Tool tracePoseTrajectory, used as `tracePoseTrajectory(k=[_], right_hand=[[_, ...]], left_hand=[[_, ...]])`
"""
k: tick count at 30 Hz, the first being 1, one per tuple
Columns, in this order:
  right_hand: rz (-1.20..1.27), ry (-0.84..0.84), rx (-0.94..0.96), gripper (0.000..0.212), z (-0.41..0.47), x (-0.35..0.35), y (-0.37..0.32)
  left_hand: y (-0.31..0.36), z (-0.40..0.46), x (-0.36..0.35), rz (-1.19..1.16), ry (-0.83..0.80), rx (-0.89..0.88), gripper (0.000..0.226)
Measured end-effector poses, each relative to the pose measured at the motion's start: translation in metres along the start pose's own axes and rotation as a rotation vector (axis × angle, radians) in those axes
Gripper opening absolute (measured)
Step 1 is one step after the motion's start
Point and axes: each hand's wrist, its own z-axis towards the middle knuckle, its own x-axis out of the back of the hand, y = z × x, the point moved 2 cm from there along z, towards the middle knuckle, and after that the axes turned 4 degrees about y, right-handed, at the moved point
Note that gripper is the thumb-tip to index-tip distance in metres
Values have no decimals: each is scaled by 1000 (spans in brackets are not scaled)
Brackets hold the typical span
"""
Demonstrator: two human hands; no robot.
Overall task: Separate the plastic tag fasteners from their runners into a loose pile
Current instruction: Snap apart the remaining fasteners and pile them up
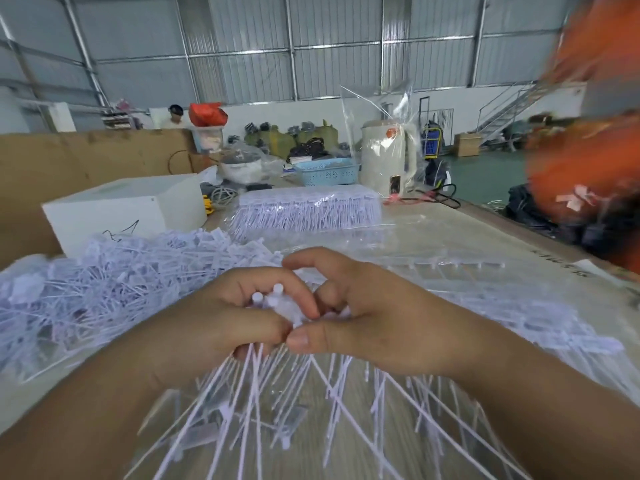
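Note:
My left hand [239,317] and my right hand [374,317] meet at the middle of the view, both gripping one bunch of white plastic tag fasteners on their runner [277,306]. Thin fastener stems [263,403] fan down and toward me from between the hands. A large loose pile of separated fasteners [114,289] lies to the left on the table. More fasteners on runners [519,337] lie to the right, under my right wrist. A neat stack of unseparated fastener sheets [308,209] sits farther back on clear plastic.
A white box [124,209] stands at back left beside a cardboard wall [69,161]. Behind the stack are a blue basket [327,172], a cream appliance [388,157] in a clear bag, and a pot. A blurred person in orange [588,168] is at the right.

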Motion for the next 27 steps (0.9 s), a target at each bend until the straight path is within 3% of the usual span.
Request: tracePoseTrajectory(k=[5,12,17,20,22,25,27], right_hand=[[-58,181,66,40,6,10,-2],[4,219,111,40,-6,-1,21],[104,309,160,40,-8,1,19],[90,290,181,41,-11,-6,17],[133,240,145,37,-11,-2,19],[65,49,19,29,-14,10,24],[-66,-41,-18,25,-15,16,26]], left_hand=[[2,14,2,8,255,-43,18],[-19,9,-14,-48,28,-59,26],[-16,5,-22,-190,40,-134,18],[-10,3,-28,-224,66,-138,12],[-12,3,-26,-182,167,-125,17],[-18,0,-18,-160,274,-105,26],[-20,-2,-17,-178,240,-65,26]])
